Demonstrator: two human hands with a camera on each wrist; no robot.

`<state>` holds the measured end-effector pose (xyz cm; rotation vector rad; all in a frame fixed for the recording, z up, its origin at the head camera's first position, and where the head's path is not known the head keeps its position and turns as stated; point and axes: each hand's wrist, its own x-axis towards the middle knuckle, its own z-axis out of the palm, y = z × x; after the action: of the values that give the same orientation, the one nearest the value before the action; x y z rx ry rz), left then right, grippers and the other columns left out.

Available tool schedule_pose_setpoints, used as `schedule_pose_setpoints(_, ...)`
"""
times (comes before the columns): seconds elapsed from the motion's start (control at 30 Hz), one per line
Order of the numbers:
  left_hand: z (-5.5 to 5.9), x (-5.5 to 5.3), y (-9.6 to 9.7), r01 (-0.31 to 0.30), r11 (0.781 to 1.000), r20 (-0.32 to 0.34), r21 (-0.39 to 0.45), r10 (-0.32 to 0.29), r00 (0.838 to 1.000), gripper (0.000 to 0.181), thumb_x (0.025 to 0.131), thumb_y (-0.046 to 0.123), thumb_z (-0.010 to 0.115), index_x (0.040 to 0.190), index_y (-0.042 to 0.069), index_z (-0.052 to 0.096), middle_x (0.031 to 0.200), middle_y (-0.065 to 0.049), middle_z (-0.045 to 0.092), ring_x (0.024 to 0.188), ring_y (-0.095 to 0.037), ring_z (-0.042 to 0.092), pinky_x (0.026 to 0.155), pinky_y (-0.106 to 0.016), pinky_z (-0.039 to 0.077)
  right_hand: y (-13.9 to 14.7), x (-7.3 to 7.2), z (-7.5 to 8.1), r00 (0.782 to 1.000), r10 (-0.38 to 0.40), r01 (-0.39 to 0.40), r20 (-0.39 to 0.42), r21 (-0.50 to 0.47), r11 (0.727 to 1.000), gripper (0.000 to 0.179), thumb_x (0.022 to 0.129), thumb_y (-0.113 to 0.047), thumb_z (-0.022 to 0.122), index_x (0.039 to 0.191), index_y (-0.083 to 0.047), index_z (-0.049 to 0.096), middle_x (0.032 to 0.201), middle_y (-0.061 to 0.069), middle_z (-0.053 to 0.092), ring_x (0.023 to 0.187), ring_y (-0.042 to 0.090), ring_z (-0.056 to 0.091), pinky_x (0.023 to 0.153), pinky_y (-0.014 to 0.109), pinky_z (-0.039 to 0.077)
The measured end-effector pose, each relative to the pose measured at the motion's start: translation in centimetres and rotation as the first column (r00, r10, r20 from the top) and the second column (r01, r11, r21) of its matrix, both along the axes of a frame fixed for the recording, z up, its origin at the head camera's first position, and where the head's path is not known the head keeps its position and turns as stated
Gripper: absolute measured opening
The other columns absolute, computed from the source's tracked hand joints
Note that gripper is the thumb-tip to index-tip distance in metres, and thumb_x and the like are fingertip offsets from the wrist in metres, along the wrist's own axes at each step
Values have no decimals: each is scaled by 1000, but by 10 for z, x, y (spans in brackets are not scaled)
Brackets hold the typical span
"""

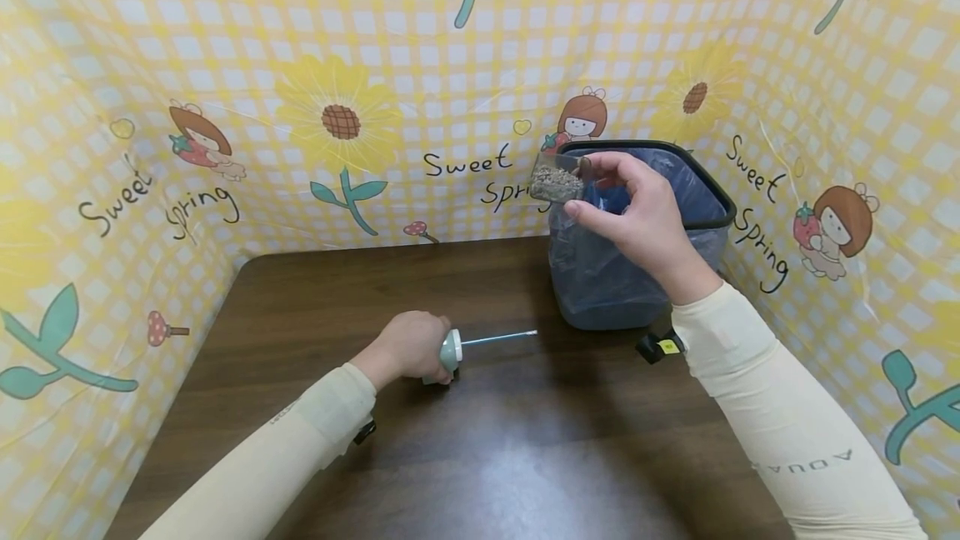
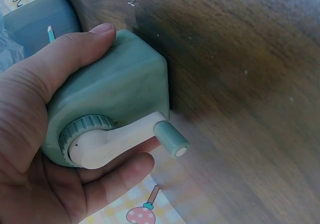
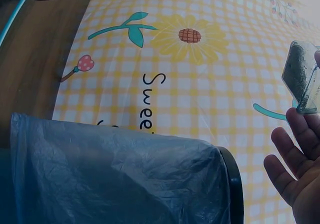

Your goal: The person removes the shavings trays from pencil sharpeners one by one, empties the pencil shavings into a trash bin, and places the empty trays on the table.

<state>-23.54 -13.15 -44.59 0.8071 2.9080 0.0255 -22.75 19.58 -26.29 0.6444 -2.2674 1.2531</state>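
Note:
My left hand (image 1: 408, 343) grips a green hand-crank pencil sharpener (image 2: 125, 71) low over the table. A light-blue pencil (image 1: 495, 339) sticks out of its white front ring toward the right. On the sharpener's back, a white crank (image 2: 112, 143) ends in a small green knob. Up at the right, my right hand (image 1: 643, 211) pinches a small clear shavings drawer (image 1: 557, 182) between thumb and fingers. Grey-brown shavings lie inside the drawer, which is held in front of the bin's left rim in the head view.
A dark-rimmed bin (image 1: 606, 307) lined with a translucent bag (image 3: 120, 169) stands at the table's back right. Small pale crumbs (image 2: 132, 2) dot the brown wooden table (image 1: 420, 457). Yellow checked cloth (image 1: 450, 90) encloses the back and both sides.

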Motion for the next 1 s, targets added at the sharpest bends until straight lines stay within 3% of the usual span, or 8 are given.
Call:
schedule_pose_setpoints(0.33, -1, 0, 1, 3, 1000, -4, -5, -3, 1000, 60, 66, 52, 91, 105, 13, 68, 85, 3, 68, 73, -14, 60, 69, -36, 56, 4, -2, 1, 1000, -15, 15, 12, -4, 1000, 47, 85, -19, 83, 129, -11, 66, 122, 3, 67, 107, 11, 56, 98, 25, 42)
schedule_pose_setpoints(0.57, 0, 0, 1, -4, 1000, -2, -14, 4, 1000, 60, 66, 53, 91, 104, 14, 67, 84, 3, 68, 73, -14, 59, 68, -36, 55, 5, -4, 2, 1000, -9, 8, -8, -11, 1000, 46, 86, -16, 83, 128, -8, 65, 122, 6, 68, 110, 23, 59, 101, 35, 44)
schedule_pose_setpoints(1.0, 2, 2, 0, -4, 1000, 6, -2, 4, 1000, 59, 67, 51, 91, 105, 13, 68, 85, 3, 68, 74, -14, 59, 70, -36, 56, 11, -6, 3, 1000, -29, 30, 4, -6, 1000, 48, 87, -16, 82, 130, -7, 64, 123, 7, 67, 110, 18, 59, 102, 41, 45)
